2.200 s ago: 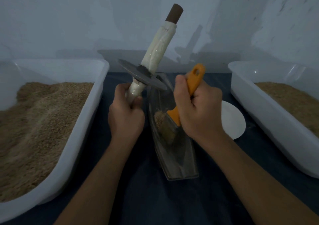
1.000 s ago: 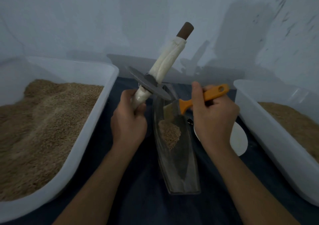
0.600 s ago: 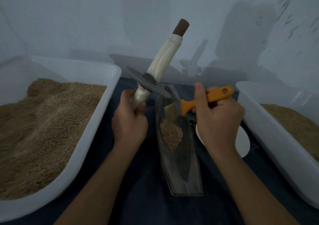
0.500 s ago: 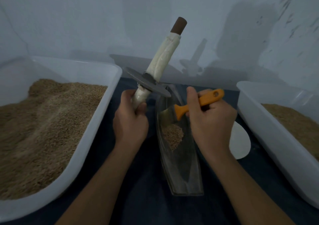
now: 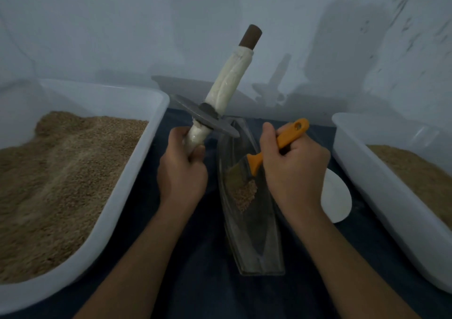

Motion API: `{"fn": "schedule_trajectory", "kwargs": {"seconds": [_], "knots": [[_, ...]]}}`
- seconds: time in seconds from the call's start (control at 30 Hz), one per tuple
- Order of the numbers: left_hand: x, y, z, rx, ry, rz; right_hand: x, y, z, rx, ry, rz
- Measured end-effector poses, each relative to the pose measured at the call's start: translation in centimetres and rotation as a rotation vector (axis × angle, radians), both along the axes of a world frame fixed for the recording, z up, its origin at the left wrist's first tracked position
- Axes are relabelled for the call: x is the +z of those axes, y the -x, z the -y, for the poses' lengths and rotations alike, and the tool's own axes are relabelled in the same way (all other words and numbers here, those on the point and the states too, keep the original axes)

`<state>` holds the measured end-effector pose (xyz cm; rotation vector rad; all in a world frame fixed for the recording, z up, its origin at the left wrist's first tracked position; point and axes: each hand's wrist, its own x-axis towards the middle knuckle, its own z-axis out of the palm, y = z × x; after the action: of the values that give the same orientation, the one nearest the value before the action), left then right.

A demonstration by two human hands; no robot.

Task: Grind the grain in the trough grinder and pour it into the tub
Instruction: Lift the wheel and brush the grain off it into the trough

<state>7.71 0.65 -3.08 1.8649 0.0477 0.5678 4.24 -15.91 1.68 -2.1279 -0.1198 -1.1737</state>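
Note:
A narrow boat-shaped trough grinder (image 5: pixel 254 240) lies on the dark cloth between my arms, with a small heap of grain (image 5: pixel 243 195) in its middle. My left hand (image 5: pixel 182 172) grips the lower handle of the grinding wheel (image 5: pixel 208 119), holding it tilted above the trough's far end, its white-wrapped axle pointing up and right. My right hand (image 5: pixel 292 172) grips the orange handle of a brush (image 5: pixel 276 147); the bristles rest on the far side of the grain heap inside the trough.
A big white tub (image 5: pixel 127 184) heaped with grain stands at the left. A second white tub (image 5: pixel 381 184) holding grain stands at the right. A white round lid or dish (image 5: pixel 338 199) lies on the cloth between the trough and the right tub. A pale wall is close behind.
My right hand has swung the brush from the trough's far end down towards me, so the bristles now press against the grain heap. The left hand and wheel have barely moved.

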Motion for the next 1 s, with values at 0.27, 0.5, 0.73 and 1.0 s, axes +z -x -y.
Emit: {"fn": "schedule_trajectory", "kwargs": {"seconds": [0.27, 0.5, 0.73, 1.0], "knots": [[0.0, 0.0, 0.1, -0.002, -0.028, 0.001, 0.1, 0.2, 0.0, 0.016, -0.027, 0.019], [-0.1, 0.0, 0.2, -0.007, -0.009, 0.01, 1.7, 0.0, 2.4, -0.109, -0.04, 0.103], [-0.2, -0.1, 0.1, -0.011, -0.018, 0.008, 0.3, -0.3, 1.2, -0.118, 0.09, 0.017], [-0.3, -0.2, 0.1, 0.002, -0.018, 0.01, 2.5, 0.5, 2.2, -0.125, 0.059, 0.103]]}}
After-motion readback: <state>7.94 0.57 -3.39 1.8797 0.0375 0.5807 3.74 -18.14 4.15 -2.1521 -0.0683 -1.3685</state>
